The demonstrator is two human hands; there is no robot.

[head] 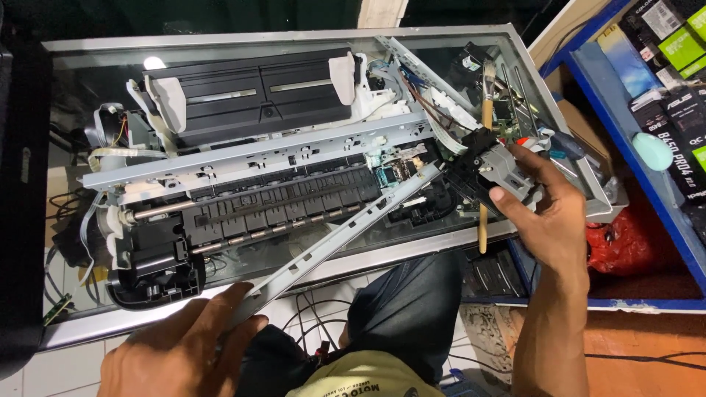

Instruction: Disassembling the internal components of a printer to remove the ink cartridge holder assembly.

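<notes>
Two hands work one long grey metal rail [346, 239]: left hand [180, 345] clenched on its near end past the glass-topped bench's [471, 44] front edge, right hand [548, 209] gripping the black carriage block [478, 173] by the bench's right edge, steadying it over the opened black printer chassis [250, 191].

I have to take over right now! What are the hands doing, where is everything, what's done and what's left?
Left hand: grips the near end of a long grey metal rail.
Right hand: holds the black and grey carriage block at the rail's far end.
The opened printer lies on a glass table, covers already off. A brush and screwdriver lie at the right.
Left: rail and block are lifted at an angle, not yet set down.
</notes>
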